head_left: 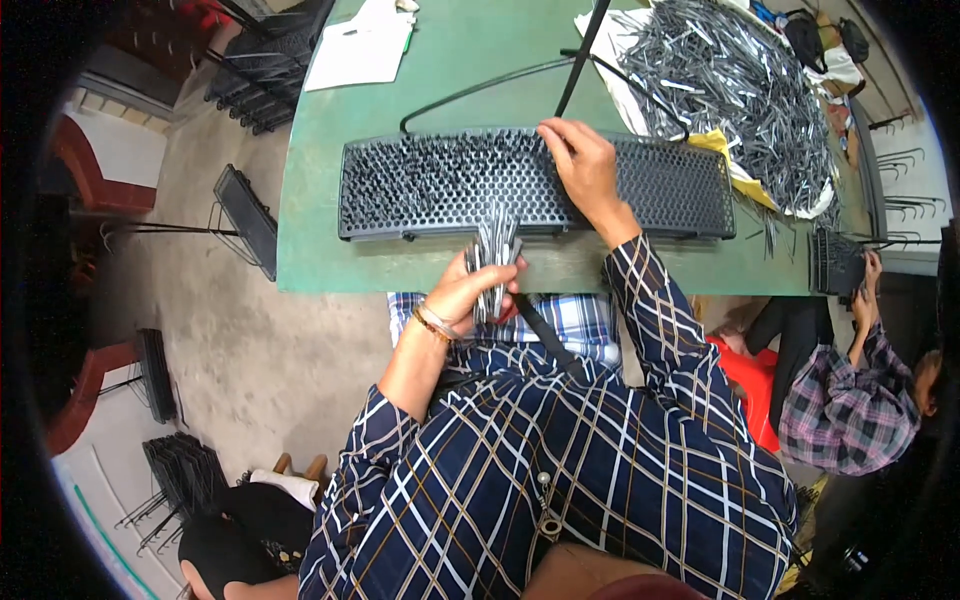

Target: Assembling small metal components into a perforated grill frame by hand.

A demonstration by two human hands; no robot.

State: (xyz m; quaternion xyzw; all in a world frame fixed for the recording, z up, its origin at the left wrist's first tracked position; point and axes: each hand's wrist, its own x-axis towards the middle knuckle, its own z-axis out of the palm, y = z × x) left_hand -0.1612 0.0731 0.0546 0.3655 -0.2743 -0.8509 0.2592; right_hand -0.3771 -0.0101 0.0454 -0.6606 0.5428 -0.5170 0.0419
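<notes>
A long black rack [665, 195] with a honeycomb of holes lies across the green table in front of me. Thin dark pieces stand up out of many holes in its left part, while the right part looks flat. My left hand [460, 296] is closed around a bundle of thin grey strips [497, 238], just off the rack's near edge. Over the rack's middle, near its far edge, my right hand [590, 172] has thumb and forefinger pinched together. Whatever sits between those fingertips is too small to make out.
A large heap of loose grey strips [715, 75] lies on white sheeting at the back right. A black bent rod [480, 80] rises behind the rack. White papers [362, 45] lie back left. At right, a person in a plaid shirt [850, 410] handles another rack [836, 262].
</notes>
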